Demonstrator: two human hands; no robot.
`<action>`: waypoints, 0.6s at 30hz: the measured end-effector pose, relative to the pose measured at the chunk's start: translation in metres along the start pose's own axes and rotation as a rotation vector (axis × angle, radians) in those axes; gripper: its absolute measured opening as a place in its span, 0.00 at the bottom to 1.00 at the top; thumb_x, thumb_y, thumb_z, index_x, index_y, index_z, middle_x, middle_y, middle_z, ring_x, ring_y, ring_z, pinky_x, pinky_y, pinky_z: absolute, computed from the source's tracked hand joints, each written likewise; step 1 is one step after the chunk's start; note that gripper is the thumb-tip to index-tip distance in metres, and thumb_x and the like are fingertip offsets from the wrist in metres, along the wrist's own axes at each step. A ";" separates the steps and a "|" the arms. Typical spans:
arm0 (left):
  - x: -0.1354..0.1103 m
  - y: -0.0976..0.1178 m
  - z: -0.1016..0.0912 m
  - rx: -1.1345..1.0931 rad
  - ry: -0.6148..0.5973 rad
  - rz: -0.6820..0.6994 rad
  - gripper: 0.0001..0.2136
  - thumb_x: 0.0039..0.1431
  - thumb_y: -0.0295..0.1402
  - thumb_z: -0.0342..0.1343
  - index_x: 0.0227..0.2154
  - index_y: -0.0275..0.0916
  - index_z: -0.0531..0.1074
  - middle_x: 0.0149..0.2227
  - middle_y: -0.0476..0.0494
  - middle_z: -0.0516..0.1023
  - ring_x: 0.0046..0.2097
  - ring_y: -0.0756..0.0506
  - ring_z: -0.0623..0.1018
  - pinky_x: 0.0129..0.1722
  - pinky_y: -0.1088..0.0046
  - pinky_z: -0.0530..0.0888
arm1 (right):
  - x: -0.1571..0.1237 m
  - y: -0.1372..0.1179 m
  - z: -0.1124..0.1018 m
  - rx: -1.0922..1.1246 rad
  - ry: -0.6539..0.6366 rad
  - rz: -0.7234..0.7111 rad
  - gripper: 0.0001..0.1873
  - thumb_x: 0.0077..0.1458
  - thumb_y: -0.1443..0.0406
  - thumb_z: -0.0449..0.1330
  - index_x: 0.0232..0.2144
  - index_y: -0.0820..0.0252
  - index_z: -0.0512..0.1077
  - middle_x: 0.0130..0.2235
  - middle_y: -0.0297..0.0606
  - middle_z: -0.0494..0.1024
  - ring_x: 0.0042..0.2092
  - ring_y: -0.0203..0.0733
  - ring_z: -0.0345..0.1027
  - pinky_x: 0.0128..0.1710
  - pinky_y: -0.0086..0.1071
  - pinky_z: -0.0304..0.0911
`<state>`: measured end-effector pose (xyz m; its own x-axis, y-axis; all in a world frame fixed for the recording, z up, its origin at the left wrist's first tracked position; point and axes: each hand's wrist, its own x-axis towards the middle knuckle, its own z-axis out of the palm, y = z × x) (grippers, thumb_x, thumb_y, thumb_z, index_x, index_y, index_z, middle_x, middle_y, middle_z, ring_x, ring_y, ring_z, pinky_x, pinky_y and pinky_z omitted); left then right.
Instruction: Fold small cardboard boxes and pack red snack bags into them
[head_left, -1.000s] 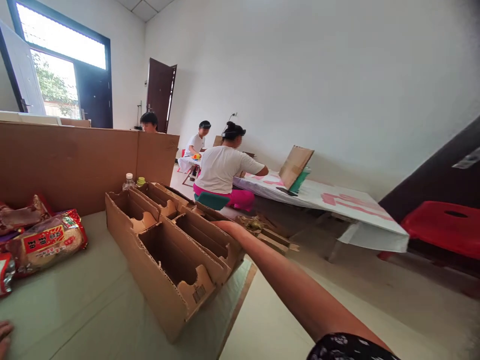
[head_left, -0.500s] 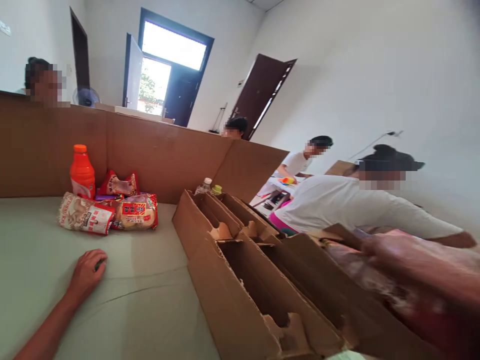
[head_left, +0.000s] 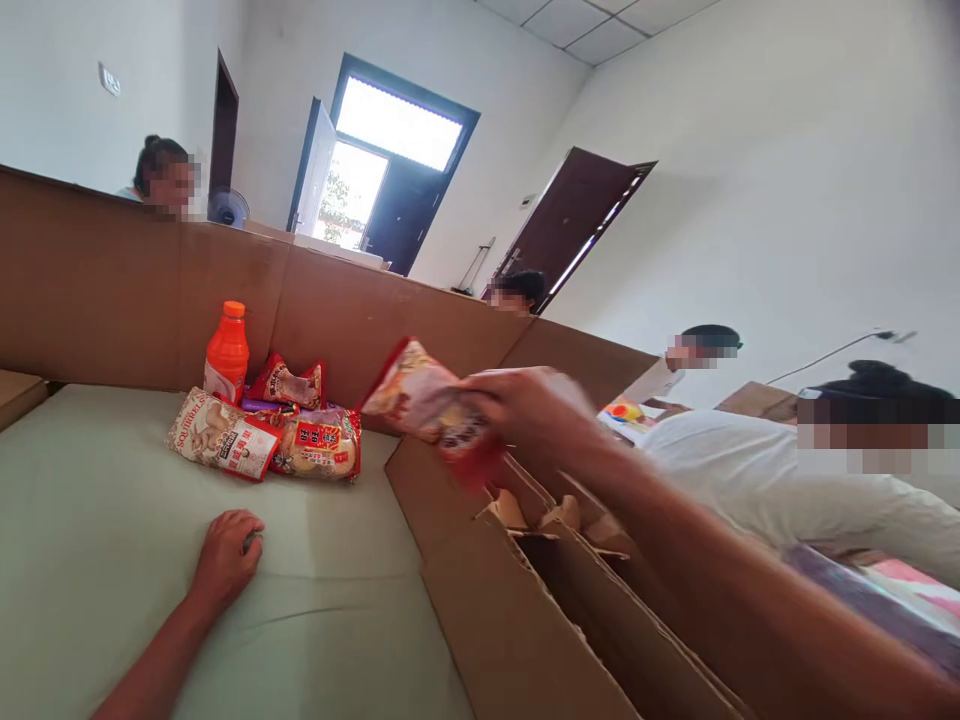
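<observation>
My right hand (head_left: 525,405) grips a red and white snack packet (head_left: 420,390) above the cardboard box; the packet is blurred by motion and its print cannot be read. On the pale green tabletop (head_left: 330,650) rests my left hand (head_left: 229,552), fingers curled closed around something small and dark that I cannot make out. Beyond it lies a group of goods: an orange bottle (head_left: 227,355) standing upright, a beige and white nut packet (head_left: 221,435), a rice cracker packet (head_left: 319,442) and a red snack packet (head_left: 289,380). A purple item is partly hidden among them.
A divided cardboard box (head_left: 517,610) stands to the right, with tall narrow compartments. Along the back runs a cardboard wall (head_left: 337,300). Several people sit beyond; one in a white shirt (head_left: 720,480) leans close on the right. Another cardboard piece (head_left: 19,395) lies at far left.
My right hand has come from the far right over the box, now clearly carrying the snack packet. My left hand keeps its place on the table. The view has turned, shifting the scene rightward.
</observation>
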<state>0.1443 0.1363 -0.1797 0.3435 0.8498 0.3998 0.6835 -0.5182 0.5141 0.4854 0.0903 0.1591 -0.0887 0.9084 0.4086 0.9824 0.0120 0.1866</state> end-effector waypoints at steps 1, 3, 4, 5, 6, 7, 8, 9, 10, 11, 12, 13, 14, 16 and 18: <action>0.000 0.001 0.001 -0.002 0.006 0.002 0.11 0.67 0.38 0.59 0.45 0.37 0.75 0.48 0.42 0.78 0.50 0.42 0.79 0.52 0.55 0.77 | 0.018 -0.022 0.012 0.020 -0.018 -0.034 0.14 0.60 0.65 0.57 0.40 0.49 0.83 0.38 0.35 0.86 0.37 0.44 0.78 0.32 0.31 0.65; -0.001 0.002 0.003 -0.003 0.020 0.006 0.09 0.67 0.38 0.59 0.42 0.37 0.75 0.46 0.43 0.79 0.49 0.42 0.79 0.51 0.55 0.77 | 0.053 -0.065 0.038 0.064 -0.051 -0.108 0.15 0.61 0.66 0.57 0.42 0.49 0.83 0.43 0.34 0.85 0.43 0.44 0.78 0.38 0.30 0.66; -0.001 0.003 0.005 -0.003 0.028 0.005 0.09 0.67 0.38 0.59 0.41 0.37 0.76 0.45 0.43 0.79 0.48 0.43 0.79 0.51 0.56 0.77 | 0.070 -0.083 0.051 0.083 -0.059 -0.135 0.15 0.62 0.67 0.57 0.43 0.50 0.83 0.45 0.34 0.85 0.45 0.43 0.78 0.40 0.30 0.67; -0.001 0.004 0.006 -0.002 0.036 0.003 0.08 0.67 0.37 0.59 0.40 0.37 0.76 0.44 0.44 0.80 0.48 0.43 0.79 0.51 0.56 0.76 | 0.086 -0.099 0.062 0.100 -0.059 -0.154 0.15 0.62 0.67 0.57 0.45 0.50 0.82 0.48 0.34 0.84 0.48 0.43 0.77 0.43 0.30 0.67; -0.002 0.005 0.007 -0.002 0.046 0.000 0.08 0.66 0.37 0.59 0.39 0.37 0.76 0.43 0.44 0.80 0.47 0.43 0.79 0.51 0.56 0.76 | 0.099 -0.112 0.073 0.117 -0.053 -0.163 0.16 0.63 0.67 0.56 0.47 0.51 0.81 0.51 0.35 0.82 0.50 0.43 0.76 0.46 0.30 0.67; -0.002 0.006 0.007 -0.002 0.055 -0.005 0.07 0.66 0.36 0.59 0.39 0.37 0.76 0.43 0.44 0.80 0.48 0.43 0.79 0.51 0.56 0.76 | 0.110 -0.121 0.081 0.136 -0.044 -0.166 0.17 0.63 0.68 0.56 0.50 0.52 0.79 0.54 0.36 0.81 0.52 0.43 0.75 0.48 0.31 0.66; -0.002 0.006 0.008 -0.002 0.064 -0.011 0.06 0.66 0.35 0.59 0.38 0.37 0.76 0.43 0.44 0.80 0.48 0.43 0.79 0.52 0.56 0.76 | 0.118 -0.127 0.088 0.155 -0.034 -0.164 0.19 0.64 0.68 0.55 0.52 0.52 0.78 0.56 0.37 0.79 0.54 0.43 0.74 0.50 0.31 0.66; -0.002 0.006 0.009 -0.003 0.072 -0.016 0.05 0.65 0.34 0.60 0.38 0.37 0.76 0.43 0.44 0.81 0.48 0.43 0.79 0.52 0.56 0.76 | 0.122 -0.129 0.093 0.174 -0.027 -0.159 0.19 0.64 0.68 0.54 0.53 0.53 0.77 0.57 0.38 0.79 0.54 0.44 0.74 0.50 0.32 0.65; -0.002 0.006 0.009 -0.004 0.079 -0.021 0.04 0.64 0.32 0.59 0.38 0.37 0.76 0.43 0.44 0.81 0.48 0.43 0.80 0.52 0.56 0.76 | 0.124 -0.127 0.097 0.193 -0.025 -0.153 0.18 0.64 0.67 0.54 0.52 0.53 0.78 0.56 0.38 0.80 0.54 0.45 0.74 0.50 0.33 0.65; -0.002 0.005 0.010 -0.005 0.085 -0.025 0.03 0.63 0.30 0.59 0.37 0.38 0.77 0.42 0.44 0.82 0.48 0.42 0.80 0.52 0.57 0.76 | 0.122 -0.122 0.099 0.210 -0.027 -0.144 0.17 0.64 0.67 0.54 0.50 0.53 0.79 0.53 0.38 0.81 0.53 0.45 0.75 0.49 0.33 0.65; -0.002 0.005 0.010 -0.008 0.091 -0.028 0.04 0.61 0.28 0.58 0.36 0.39 0.78 0.42 0.44 0.83 0.48 0.42 0.80 0.52 0.57 0.76 | 0.117 -0.113 0.101 0.226 -0.031 -0.130 0.16 0.64 0.67 0.55 0.47 0.53 0.81 0.51 0.38 0.83 0.51 0.46 0.76 0.48 0.33 0.66; -0.001 0.004 0.009 -0.012 0.096 -0.029 0.06 0.60 0.28 0.57 0.36 0.40 0.78 0.41 0.44 0.83 0.48 0.41 0.80 0.52 0.58 0.76 | 0.109 -0.101 0.101 0.240 -0.034 -0.109 0.15 0.63 0.66 0.56 0.44 0.52 0.82 0.48 0.37 0.84 0.49 0.46 0.77 0.47 0.33 0.66; -0.001 0.003 0.008 -0.018 0.102 -0.030 0.08 0.58 0.28 0.55 0.35 0.42 0.79 0.41 0.44 0.84 0.48 0.41 0.81 0.52 0.58 0.76 | 0.100 -0.085 0.099 0.252 -0.035 -0.079 0.14 0.62 0.66 0.57 0.42 0.52 0.82 0.46 0.37 0.85 0.48 0.46 0.77 0.45 0.33 0.66; 0.002 0.001 0.005 -0.034 0.117 -0.027 0.10 0.56 0.31 0.53 0.35 0.43 0.80 0.40 0.42 0.85 0.47 0.39 0.82 0.51 0.57 0.77 | 0.076 -0.043 0.093 0.270 -0.024 0.008 0.13 0.61 0.65 0.57 0.41 0.52 0.83 0.42 0.36 0.85 0.45 0.45 0.78 0.44 0.32 0.66; 0.007 0.001 0.000 -0.053 0.128 -0.018 0.13 0.56 0.36 0.50 0.34 0.43 0.80 0.40 0.40 0.85 0.46 0.37 0.82 0.51 0.54 0.77 | 0.049 0.008 0.084 0.279 -0.003 0.121 0.13 0.62 0.64 0.57 0.41 0.53 0.82 0.40 0.36 0.85 0.43 0.44 0.78 0.44 0.32 0.66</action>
<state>0.1468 0.1419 -0.1763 0.2437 0.8416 0.4819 0.6527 -0.5098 0.5603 0.5028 0.1703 0.1060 0.0322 0.9114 0.4103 0.9931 0.0171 -0.1159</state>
